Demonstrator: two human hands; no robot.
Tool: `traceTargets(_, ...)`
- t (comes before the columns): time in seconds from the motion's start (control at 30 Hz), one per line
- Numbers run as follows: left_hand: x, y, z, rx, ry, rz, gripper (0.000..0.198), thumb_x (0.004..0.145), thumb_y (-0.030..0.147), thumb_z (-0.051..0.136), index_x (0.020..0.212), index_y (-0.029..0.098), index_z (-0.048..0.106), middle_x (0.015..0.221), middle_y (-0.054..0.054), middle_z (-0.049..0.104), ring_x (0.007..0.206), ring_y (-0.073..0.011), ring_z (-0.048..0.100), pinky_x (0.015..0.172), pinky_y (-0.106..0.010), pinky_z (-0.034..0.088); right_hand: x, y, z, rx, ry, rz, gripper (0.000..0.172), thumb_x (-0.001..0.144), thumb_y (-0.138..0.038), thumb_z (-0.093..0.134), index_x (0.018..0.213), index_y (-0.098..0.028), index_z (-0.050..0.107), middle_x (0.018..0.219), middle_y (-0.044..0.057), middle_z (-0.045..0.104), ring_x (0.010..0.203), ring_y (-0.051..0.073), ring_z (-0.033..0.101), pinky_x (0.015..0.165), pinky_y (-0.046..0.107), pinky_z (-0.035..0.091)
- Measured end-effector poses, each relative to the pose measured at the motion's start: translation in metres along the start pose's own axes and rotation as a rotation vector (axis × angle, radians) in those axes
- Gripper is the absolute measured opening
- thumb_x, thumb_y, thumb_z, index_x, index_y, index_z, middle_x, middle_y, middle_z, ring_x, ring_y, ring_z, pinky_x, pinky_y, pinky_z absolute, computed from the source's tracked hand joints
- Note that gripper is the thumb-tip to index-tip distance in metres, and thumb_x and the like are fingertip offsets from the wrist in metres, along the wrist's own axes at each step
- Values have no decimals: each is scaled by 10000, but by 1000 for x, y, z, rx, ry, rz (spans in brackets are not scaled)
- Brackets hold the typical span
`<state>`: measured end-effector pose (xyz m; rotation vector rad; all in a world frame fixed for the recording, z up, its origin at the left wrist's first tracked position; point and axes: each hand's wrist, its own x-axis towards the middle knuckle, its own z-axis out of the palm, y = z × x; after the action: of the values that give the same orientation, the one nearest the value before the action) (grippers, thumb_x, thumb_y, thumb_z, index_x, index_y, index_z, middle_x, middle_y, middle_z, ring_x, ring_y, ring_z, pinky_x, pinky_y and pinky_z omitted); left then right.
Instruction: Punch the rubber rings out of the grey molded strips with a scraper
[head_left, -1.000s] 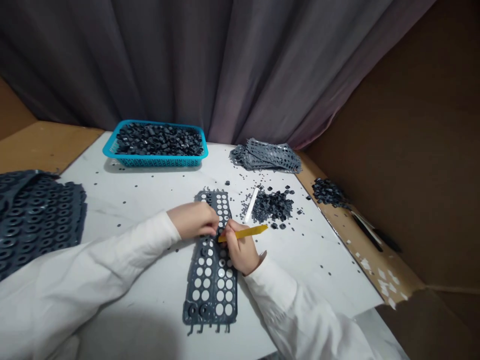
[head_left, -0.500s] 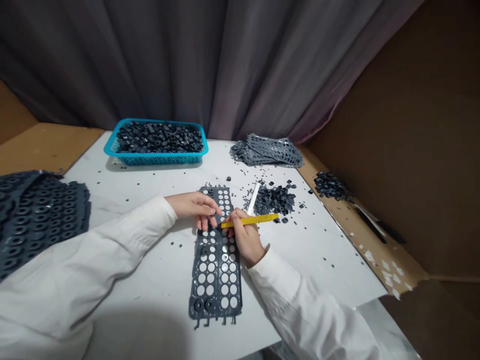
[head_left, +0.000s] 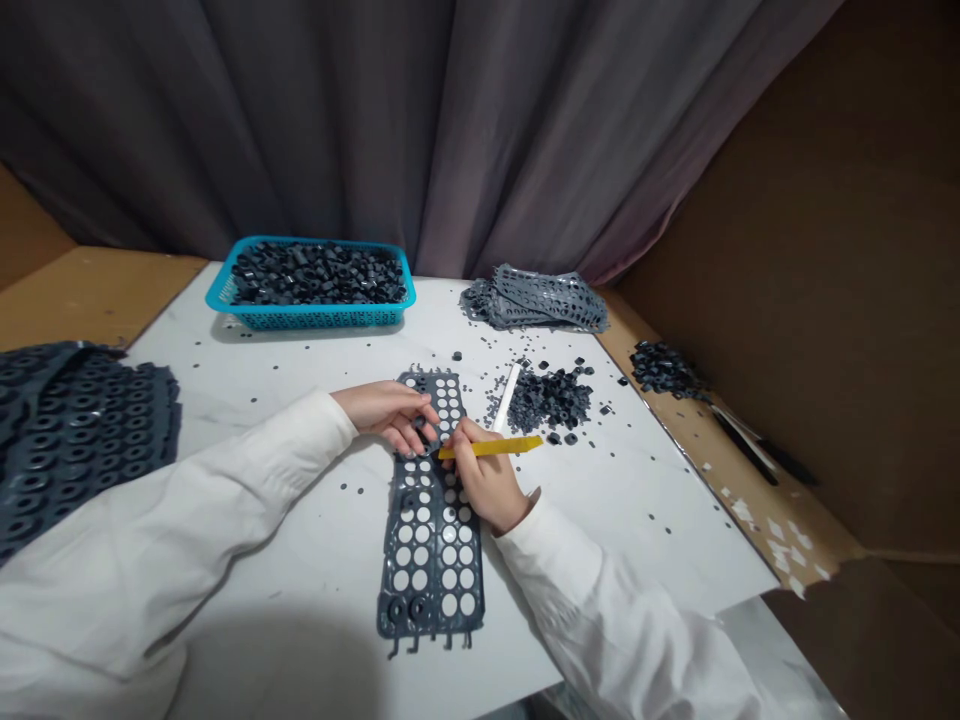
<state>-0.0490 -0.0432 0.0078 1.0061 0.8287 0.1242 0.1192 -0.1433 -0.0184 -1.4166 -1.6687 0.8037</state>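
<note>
Sheet (head_left: 431, 540) pinned by open left hand (head_left: 390, 412), right hand (head_left: 486, 482) clamped on yellow tool (head_left: 499, 447) (bare tabletop (head_left: 637, 520) either side).

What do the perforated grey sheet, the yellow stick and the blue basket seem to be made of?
Perforated sheet: likely rubber or soft plastic, matte dark grey, lying limp with punched round holes. Yellow stick: probably rigid plastic, smooth, thin and straight. Blue basket: moulded plastic, slight sheen, lattice walls.

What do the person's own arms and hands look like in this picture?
The left sleeve and right sleeve are long, white, softly creased cloth, ending at the wrists. The left hand and right hand are bare: no gloves, rings or watch visible.
</note>
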Motion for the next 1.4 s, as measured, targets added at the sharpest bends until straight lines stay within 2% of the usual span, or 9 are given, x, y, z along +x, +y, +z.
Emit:
traceTargets(0.27, 7, -3, -1, 48, 133, 124, 134, 736, 221, 585, 788, 101, 613, 730, -69, 664, 642, -131, 624, 637, -249, 482, 3, -3, 0, -130, -44, -13, 251, 894, -219, 309, 652, -212, 378, 570, -16, 498, 539, 131, 469, 549, 245, 344)
traceTargets(0.4, 4, -6, 6, 442, 221, 291, 145, 645, 136, 535, 770, 119, 607, 635, 12, 570, 572, -100, 518, 563, -221, 420, 10, -3, 0, -141, -81, -23, 234, 883, -215, 320, 653, -217, 364, 555, -22, 474, 540, 137, 467, 531, 240, 334)
traceTargets(0.6, -8, -10, 26, 1164, 217, 483, 182, 595, 126, 601, 776, 119, 613, 717, -11, 541, 668, -151, 513, 636, -263, 427, 13, 1, 1, -105, -62, -25, 227, 876, -216, 326, 659, -217, 391, 530, -29, 449, 525, 133, 449, 515, 239, 330)
traceTargets(0.87, -8, -19, 40, 1505, 271, 533, 108, 779, 98, 519, 771, 124, 623, 841, -77, 596, 839, -197, 559, 749, -289, 449, 10, 2, 1, -84, -47, -32, 234, 875, -217, 316, 648, -222, 371, 527, -24, 455, 522, 134, 442, 522, 252, 346)
traceTargets(0.97, -7, -10, 29, 1401, 178, 617, 166, 806, 112, 482, 708, 135, 615, 764, -56, 606, 760, -165, 564, 703, -263, 449, 11, 1, 1, -91, -53, -21, 240, 877, -219, 322, 646, -217, 389, 532, -19, 469, 526, 132, 451, 529, 253, 357)
traceTargets(1.07, -11, 7, 5, 1042, 266, 685, 125, 800, 232, 540, 760, 139, 615, 755, -36, 619, 708, -142, 566, 680, -261, 454, 11, 2, 1, -72, -64, 10, 245, 881, -232, 329, 648, -213, 404, 522, -21, 471, 516, 129, 460, 514, 246, 363)
traceTargets(1.13, -14, 16, -11, 786, 371, 624, 171, 779, 304, 565, 785, 135, 590, 719, -20, 607, 659, -132, 561, 641, -261, 459, 11, 4, 1, -28, -64, 33, 253, 883, -241, 335, 642, -210, 404, 517, -23, 476, 506, 123, 468, 498, 236, 369)
traceTargets(1.23, -13, 16, -20, 551, 334, 440, 168, 744, 290, 548, 808, 134, 551, 674, -4, 590, 585, -123, 549, 571, -260, 461, 10, 5, 2, 96, -27, 85, 263, 887, -270, 348, 657, -197, 450, 540, -20, 510, 483, 109, 478, 465, 217, 378)
traceTargets(1.4, -3, -2, -1, 732, 192, 400, 223, 683, 146, 446, 832, 143, 611, 715, 0, 611, 598, -113, 536, 563, -232, 430, 11, 7, 4, 218, 67, 160, 267, 896, -338, 369, 724, -185, 505, 550, -25, 541, 451, 99, 484, 444, 205, 388)
